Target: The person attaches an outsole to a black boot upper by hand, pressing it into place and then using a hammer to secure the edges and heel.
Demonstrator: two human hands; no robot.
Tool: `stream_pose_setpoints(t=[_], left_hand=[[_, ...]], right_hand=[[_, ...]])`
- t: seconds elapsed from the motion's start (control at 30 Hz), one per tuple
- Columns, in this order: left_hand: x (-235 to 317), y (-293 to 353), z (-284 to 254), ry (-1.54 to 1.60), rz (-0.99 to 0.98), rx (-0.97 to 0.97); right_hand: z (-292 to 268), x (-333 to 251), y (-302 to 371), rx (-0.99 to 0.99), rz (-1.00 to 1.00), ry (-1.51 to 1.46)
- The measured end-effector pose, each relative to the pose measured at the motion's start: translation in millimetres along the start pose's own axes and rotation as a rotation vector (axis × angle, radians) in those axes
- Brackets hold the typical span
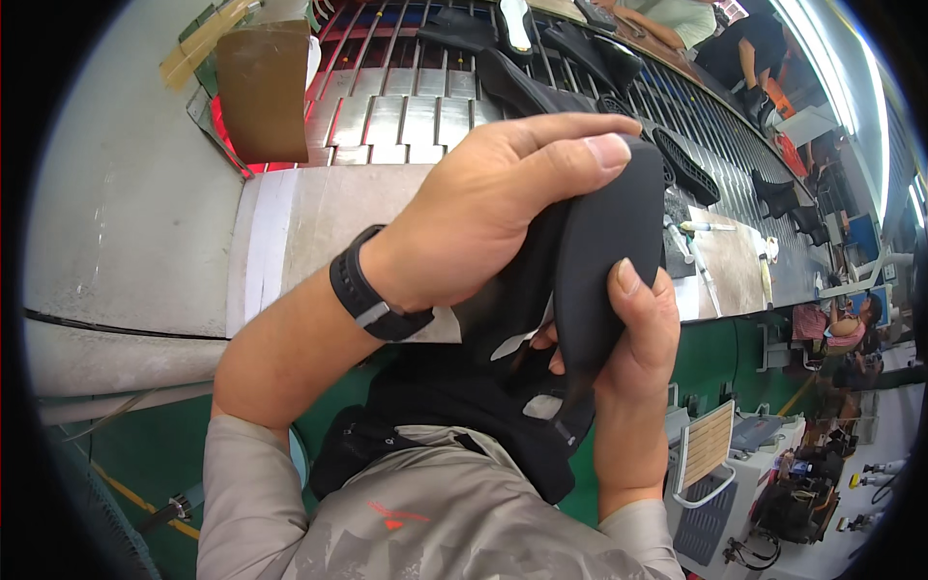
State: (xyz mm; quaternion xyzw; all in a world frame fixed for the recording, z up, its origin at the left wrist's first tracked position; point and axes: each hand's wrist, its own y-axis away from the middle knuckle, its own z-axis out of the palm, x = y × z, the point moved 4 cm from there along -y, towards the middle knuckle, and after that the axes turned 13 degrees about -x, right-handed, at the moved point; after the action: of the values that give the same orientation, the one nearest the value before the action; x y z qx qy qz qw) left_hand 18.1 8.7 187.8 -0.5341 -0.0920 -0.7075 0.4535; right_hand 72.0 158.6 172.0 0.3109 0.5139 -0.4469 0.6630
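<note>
In front of my body I hold a black boot, its smooth black sole (pixel 607 242) standing on edge and its darker upper (pixel 527 280) partly hidden behind my left hand. My left hand (pixel 503 188) is closed over the far end, with the thumb lying along the sole's top edge. Lower down, my right hand (pixel 640 333) grips the near end, thumb pressed on the sole's face and fingertips showing at the other side. Just beyond my hands, a black boot (pixel 522 85) and a black sole with a patterned underside (pixel 686 166) lie on the conveyor.
A slatted metal conveyor (pixel 387 111) runs past the worktable's edge (pixel 324 208). Brushes (pixel 710 226) lie on the table at right. More boots (pixel 773 193) stand farther along. A brown sheet (pixel 263 92) hangs at left. People work across the line and at far right.
</note>
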Motion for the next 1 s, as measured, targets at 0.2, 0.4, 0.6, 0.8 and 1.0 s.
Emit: stream_pose_setpoints(t=[0.2,0.4,0.6,0.8,1.0], left_hand=[[-5.2,-11.5,-12.9,0.001,0.089,0.001],[-10.1,-9.5,-22.2,-0.133,0.096,-0.075],[-14.2,-1.1,-23.8,-0.209,0.205,-0.191],[-4.1,19.3,-2.8,-0.116,0.127,-0.093],[12.2,77.4,33.9,-0.175,0.076,-0.006]], right_hand=[[-6.3,-4.9,-11.4,0.06,0.013,0.049],[-14.0,-0.6,-15.7,-0.02,-0.022,-0.084],[-6.9,-2.0,-12.7,0.033,-0.02,-0.035],[4.1,11.6,9.9,0.048,-0.059,0.005],[14.4,33.1,59.9,-0.047,-0.326,0.329]])
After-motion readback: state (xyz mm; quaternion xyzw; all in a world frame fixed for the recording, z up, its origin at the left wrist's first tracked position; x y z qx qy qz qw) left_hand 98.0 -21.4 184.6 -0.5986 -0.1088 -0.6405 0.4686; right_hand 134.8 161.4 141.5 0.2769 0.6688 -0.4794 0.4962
